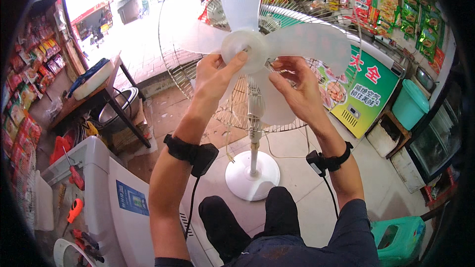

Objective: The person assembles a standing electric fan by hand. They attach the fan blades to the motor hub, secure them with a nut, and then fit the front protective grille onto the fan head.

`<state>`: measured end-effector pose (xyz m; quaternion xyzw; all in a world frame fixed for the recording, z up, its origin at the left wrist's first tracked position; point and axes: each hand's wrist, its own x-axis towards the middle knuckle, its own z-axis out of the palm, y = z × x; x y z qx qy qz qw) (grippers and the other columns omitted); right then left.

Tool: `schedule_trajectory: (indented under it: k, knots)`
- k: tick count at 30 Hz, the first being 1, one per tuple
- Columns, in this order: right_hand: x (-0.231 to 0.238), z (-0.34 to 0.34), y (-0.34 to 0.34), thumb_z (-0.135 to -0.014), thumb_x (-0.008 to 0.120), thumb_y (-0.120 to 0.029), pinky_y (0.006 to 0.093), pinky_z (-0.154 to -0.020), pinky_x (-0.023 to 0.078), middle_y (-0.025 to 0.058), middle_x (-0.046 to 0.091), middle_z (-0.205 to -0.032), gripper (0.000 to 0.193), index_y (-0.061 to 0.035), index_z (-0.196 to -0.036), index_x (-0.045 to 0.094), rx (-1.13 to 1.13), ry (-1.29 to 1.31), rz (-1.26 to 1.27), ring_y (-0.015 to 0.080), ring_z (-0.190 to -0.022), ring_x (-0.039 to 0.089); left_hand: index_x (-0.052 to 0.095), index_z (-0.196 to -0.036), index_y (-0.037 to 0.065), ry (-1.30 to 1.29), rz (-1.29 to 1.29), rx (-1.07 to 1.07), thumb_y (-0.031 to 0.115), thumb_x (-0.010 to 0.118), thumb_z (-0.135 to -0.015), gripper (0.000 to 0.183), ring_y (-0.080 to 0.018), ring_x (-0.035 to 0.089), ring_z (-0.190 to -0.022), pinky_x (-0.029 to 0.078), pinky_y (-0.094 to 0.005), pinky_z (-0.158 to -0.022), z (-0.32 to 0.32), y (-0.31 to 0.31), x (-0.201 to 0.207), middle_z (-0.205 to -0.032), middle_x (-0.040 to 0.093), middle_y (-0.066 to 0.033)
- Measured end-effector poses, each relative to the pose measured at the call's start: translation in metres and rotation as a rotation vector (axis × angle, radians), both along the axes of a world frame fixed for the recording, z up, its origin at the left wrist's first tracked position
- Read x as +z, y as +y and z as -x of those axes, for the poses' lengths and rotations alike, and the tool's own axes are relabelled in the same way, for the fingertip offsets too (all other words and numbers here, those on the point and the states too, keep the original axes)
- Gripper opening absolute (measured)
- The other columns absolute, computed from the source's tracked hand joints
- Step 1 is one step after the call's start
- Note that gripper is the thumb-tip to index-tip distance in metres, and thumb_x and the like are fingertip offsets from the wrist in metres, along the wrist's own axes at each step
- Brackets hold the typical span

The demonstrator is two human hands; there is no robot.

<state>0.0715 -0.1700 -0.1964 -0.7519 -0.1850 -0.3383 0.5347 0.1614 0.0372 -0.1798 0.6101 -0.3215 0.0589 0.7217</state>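
A standing fan has its translucent white blades point(309, 44) exposed in front of the round wire rear guard point(292, 127). Its hub point(255, 52) faces me, a small metal shaft end at the centre. My left hand point(216, 74) grips the hub from the left, thumb pressed on its face near the shaft. To the right of the hub, my right hand point(296, 83) has curled fingers and the thumb drawn in; a small dark bit shows at the fingertips, too small to name. The fan's pole point(254, 155) rises from a white round base point(247, 185) before my knees.
At left, a grey-white appliance top point(94, 168) carries an orange-handled screwdriver point(74, 211) and pliers point(86, 240). A green stool point(398, 235) stands at lower right. Behind the fan is a green-and-yellow chest freezer point(358, 94). A cord point(284, 156) lies on the tiles.
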Motion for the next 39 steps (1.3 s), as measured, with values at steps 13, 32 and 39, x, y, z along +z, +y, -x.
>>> schedule_trajectory:
  k: [13, 32, 39]
  knots:
    - [0.029, -0.022, 0.017, -0.093, 0.084, -0.024, 0.0357, -0.095, 0.056, 0.0131, 0.073, -0.122, 0.051, 0.0038, -0.132, 0.066, 0.289, 0.206, -0.096, 0.0199, -0.108, 0.069, 0.074, -0.118, -0.005, -0.078, 0.139, 0.071, 0.031, 0.086, -0.092, 0.047, -0.0135, 0.069, -0.093, 0.055, -0.0284, -0.083, 0.005, -0.005, -0.008, -0.105, 0.076, -0.0089]
    - [0.025, -0.020, 0.023, -0.092, 0.085, -0.031, 0.0418, -0.109, 0.051, 0.0133, 0.063, -0.139, 0.071, 0.0009, -0.147, 0.054, 0.417, 0.254, 0.129, 0.0239, -0.128, 0.061, 0.073, -0.117, -0.006, -0.098, 0.228, 0.120, 0.020, 0.082, -0.094, 0.036, -0.0137, 0.071, -0.095, 0.057, -0.0302, -0.083, 0.029, 0.008, -0.013, -0.106, 0.077, -0.0100]
    - [0.021, -0.028, 0.017, -0.082, 0.090, -0.040, 0.0409, -0.107, 0.053, 0.0183, 0.063, -0.142, 0.091, -0.0002, -0.153, 0.050, 0.259, 0.073, 0.325, 0.0291, -0.129, 0.063, 0.073, -0.117, -0.007, -0.067, 0.239, 0.160, 0.018, 0.081, -0.094, 0.035, -0.0144, 0.071, -0.092, 0.057, -0.0314, -0.080, 0.041, 0.018, -0.019, -0.107, 0.077, -0.0116]
